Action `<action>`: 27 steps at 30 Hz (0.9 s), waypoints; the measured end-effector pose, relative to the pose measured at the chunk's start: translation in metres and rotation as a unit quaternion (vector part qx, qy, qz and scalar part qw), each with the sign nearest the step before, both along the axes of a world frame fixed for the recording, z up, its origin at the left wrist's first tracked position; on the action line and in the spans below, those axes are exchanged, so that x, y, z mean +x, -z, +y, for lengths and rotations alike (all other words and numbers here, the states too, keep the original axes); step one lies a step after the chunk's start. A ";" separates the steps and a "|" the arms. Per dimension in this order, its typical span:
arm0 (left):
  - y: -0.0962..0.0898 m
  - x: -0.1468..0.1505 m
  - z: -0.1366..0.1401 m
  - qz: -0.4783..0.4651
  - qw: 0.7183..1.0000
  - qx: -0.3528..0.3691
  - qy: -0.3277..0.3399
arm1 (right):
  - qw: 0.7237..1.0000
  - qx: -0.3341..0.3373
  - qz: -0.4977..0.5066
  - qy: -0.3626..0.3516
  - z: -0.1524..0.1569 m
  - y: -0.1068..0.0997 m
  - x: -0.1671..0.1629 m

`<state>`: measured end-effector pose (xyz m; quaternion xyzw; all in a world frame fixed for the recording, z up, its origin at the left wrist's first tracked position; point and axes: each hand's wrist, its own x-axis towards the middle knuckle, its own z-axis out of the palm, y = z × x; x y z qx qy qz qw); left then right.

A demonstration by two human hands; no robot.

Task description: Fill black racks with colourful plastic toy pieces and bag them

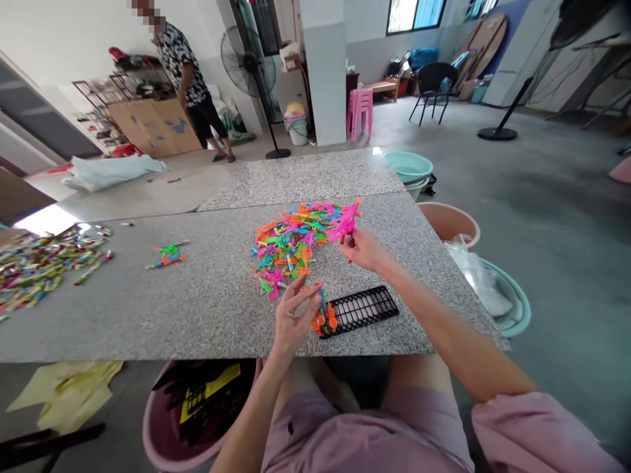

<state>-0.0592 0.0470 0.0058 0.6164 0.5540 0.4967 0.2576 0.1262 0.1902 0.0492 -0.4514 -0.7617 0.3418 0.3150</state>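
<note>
My right hand (362, 249) is closed on a bright pink plastic toy (345, 223), held over the right side of a heap of small colourful plastic toys (286, 243). My left hand (292, 318) has its fingers apart, beside several orange, blue and green toys (324, 318) at the left end of a black grid tray (365, 310). Most of the tray's slots show bare grid. Whether the left fingertips touch the toys there is hard to make out.
Left on the speckled table (207, 295) lie a pile of small shiny wrapped tubes (54, 259) and a few loose toys (170, 253). Basins (448, 220) stand along the right edge. A pink tub (162, 420) sits below the front edge. A person (190, 79) stands beyond.
</note>
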 end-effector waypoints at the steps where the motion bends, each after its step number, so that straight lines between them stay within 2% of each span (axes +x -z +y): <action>1: -0.002 0.000 -0.002 0.002 1.000 0.013 -0.015 | 1.000 0.013 -0.020 -0.014 -0.006 0.001 -0.001; 3: -0.006 0.001 -0.010 0.019 0.998 0.038 -0.038 | 0.997 0.001 -0.070 -0.026 -0.022 0.017 -0.002; 6: -0.014 0.004 -0.023 0.098 0.990 0.093 -0.036 | 0.991 -0.039 -0.119 0.038 -0.047 0.061 0.000; 8: -0.017 0.007 -0.028 0.168 0.978 0.125 -0.003 | 0.989 -0.051 -0.115 0.077 -0.057 0.087 0.002; 11: -0.015 0.011 -0.027 0.257 0.956 0.130 0.056 | 0.993 -0.063 -0.066 0.075 -0.065 0.107 0.005; 16: -0.008 0.010 -0.019 0.303 0.944 0.110 0.070 | 0.993 -0.084 0.044 0.063 -0.068 0.115 0.001; 21: -0.007 0.006 -0.019 0.314 0.941 0.099 0.085 | 0.993 -0.091 0.037 0.072 -0.070 0.118 -0.003; 27: -0.003 0.002 -0.020 0.309 0.942 0.083 0.103 | 0.995 -0.073 0.050 0.041 -0.073 0.108 -0.010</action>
